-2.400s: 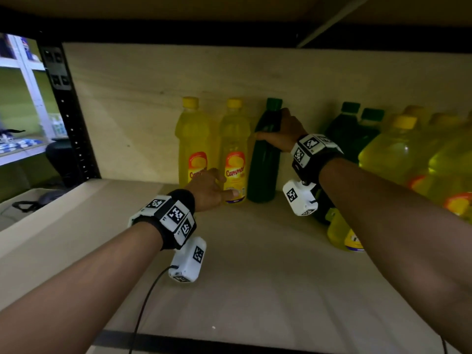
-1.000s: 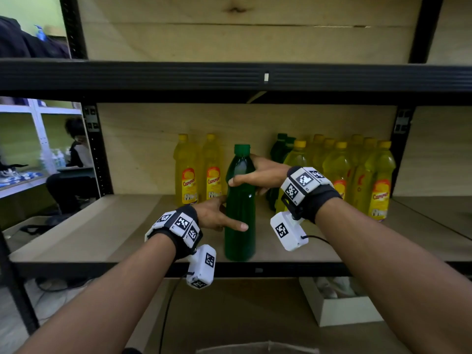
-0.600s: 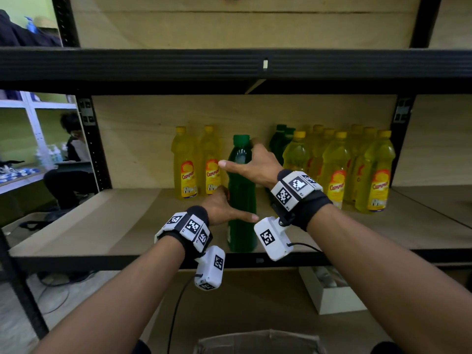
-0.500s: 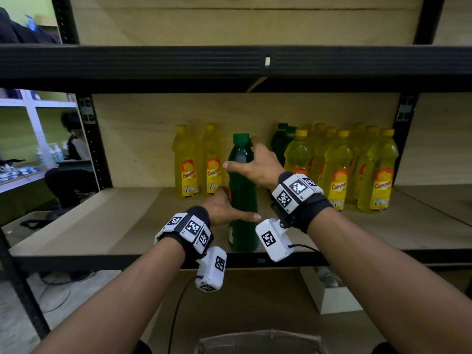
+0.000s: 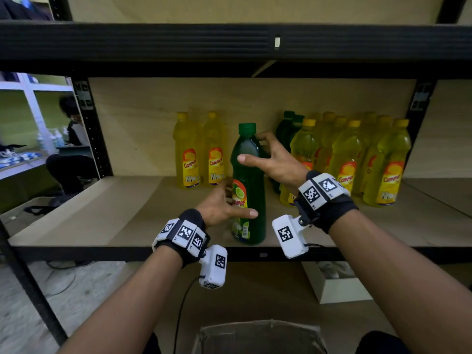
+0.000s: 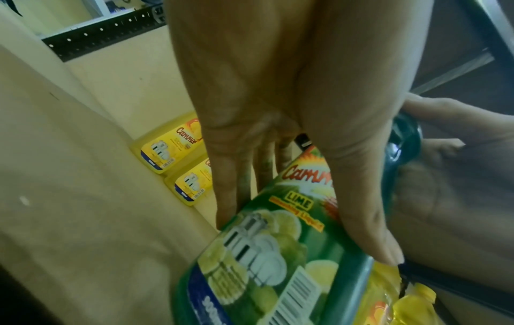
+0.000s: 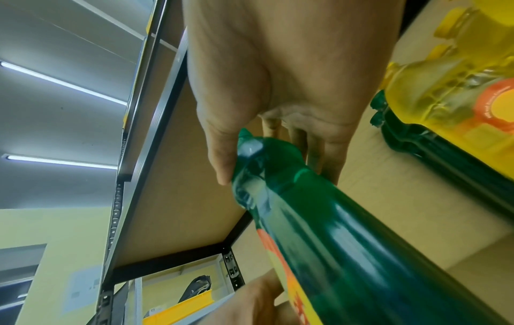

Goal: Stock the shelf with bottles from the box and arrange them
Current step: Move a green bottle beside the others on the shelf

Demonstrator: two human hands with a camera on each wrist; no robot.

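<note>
green bottle (image 5: 249, 190), yellow bottles (image 5: 344, 159), black-and-white checkered wristbands (image 5: 182, 235)

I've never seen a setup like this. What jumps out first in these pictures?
A tall dark green plastic bottle with a lime label stands alone near the front edge of the wooden shelf. The left hand is at its label and the right hand at its neck. Behind it, two yellow bottles stand on the left and a cluster of yellow bottles on the right.

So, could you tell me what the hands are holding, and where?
Nothing gripped: left hand touches the green plastic bottle at its label, right hand open around its neck.
</note>
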